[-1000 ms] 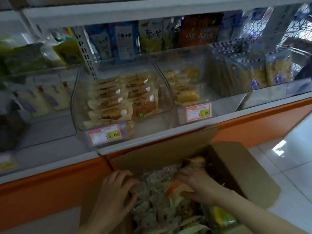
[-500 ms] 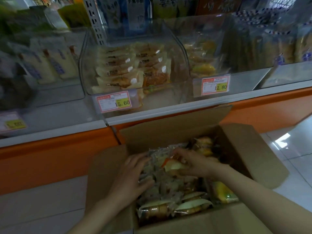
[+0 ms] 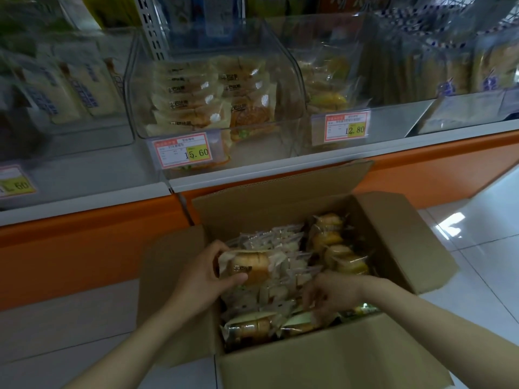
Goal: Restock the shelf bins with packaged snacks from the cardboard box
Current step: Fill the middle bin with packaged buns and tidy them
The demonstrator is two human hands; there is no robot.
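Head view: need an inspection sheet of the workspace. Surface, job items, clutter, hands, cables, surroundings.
Surface: glossy tiled floor; the cardboard box stands open on it.
Job's things: box packed with wrapped snacks; clear bin above, with 15.60 tag, part filled with similar packs.
Clutter: nothing seen.
Grippers: left hand grips one snack pack; right hand reaches down among the packs, grip unclear.
Cables: nothing seen.
Surroundings: orange shelf base; 12.80 tag further right.
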